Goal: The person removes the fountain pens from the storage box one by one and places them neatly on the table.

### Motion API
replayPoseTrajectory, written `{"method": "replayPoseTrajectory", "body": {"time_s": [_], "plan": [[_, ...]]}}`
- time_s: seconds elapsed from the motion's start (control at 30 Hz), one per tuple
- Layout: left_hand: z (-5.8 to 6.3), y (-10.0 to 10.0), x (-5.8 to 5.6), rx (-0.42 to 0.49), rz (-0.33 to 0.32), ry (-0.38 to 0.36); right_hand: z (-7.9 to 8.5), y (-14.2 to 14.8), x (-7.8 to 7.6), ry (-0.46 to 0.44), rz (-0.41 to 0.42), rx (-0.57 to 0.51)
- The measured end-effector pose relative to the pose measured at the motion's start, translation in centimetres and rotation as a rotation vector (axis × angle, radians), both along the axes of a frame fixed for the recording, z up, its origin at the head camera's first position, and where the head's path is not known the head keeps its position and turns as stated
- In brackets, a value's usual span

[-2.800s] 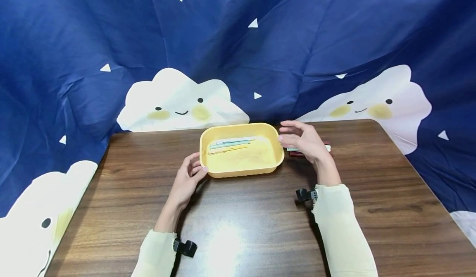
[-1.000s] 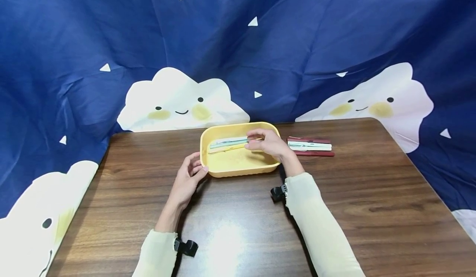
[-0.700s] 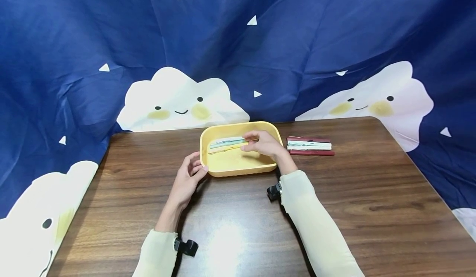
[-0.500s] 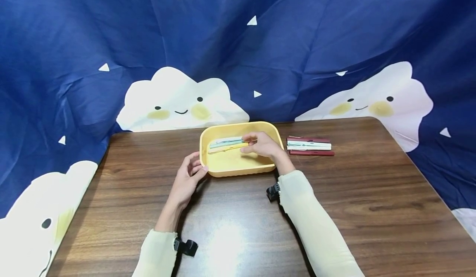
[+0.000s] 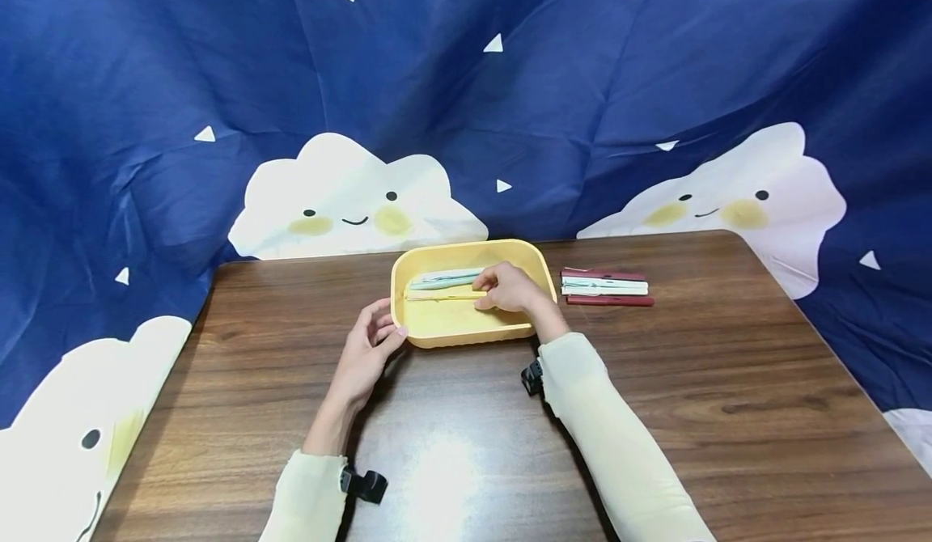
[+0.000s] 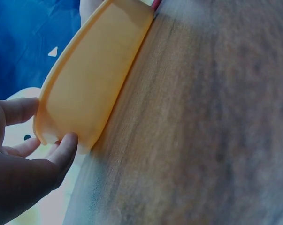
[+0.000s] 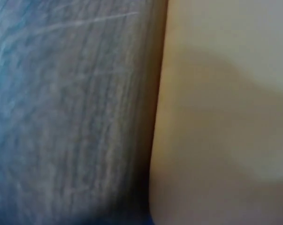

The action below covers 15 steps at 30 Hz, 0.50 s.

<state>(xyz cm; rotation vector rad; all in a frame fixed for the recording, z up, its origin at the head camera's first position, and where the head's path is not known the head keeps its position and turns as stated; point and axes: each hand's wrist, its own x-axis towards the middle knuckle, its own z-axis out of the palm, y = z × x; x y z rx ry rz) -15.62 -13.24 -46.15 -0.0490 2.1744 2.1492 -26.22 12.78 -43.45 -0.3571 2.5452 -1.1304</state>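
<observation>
— Where's the head view?
— High, facing forward and down across the bench (image 5: pixel 728 396) to the backdrop (image 5: pixel 553 97).
— Wrists?
— Both close: left looks past the left hand (image 6: pixel 26 171) along the yellow tray (image 6: pixel 92 70); right, nearer and blurred, faces its wall. All share tray and bench.

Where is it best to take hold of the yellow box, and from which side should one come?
I would pinch the yellow box at the middle of its near rim, from the person's side: it stands thin and raised, and the pens inside lie back from it.
</observation>
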Motion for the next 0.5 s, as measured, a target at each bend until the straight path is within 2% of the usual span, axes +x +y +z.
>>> {"method": "replayPoseTrajectory", "body": {"time_s": [0.2, 0.5], "plan": [[0.02, 0.00, 0.06, 0.019, -0.003, -0.003, -0.15, -0.28, -0.18, 0.079, 0.004, 0.110], [0.04, 0.02, 0.18, 0.028, -0.007, 0.000, -0.11, -0.10, 0.02, 0.084, -0.058, 0.050]]}}
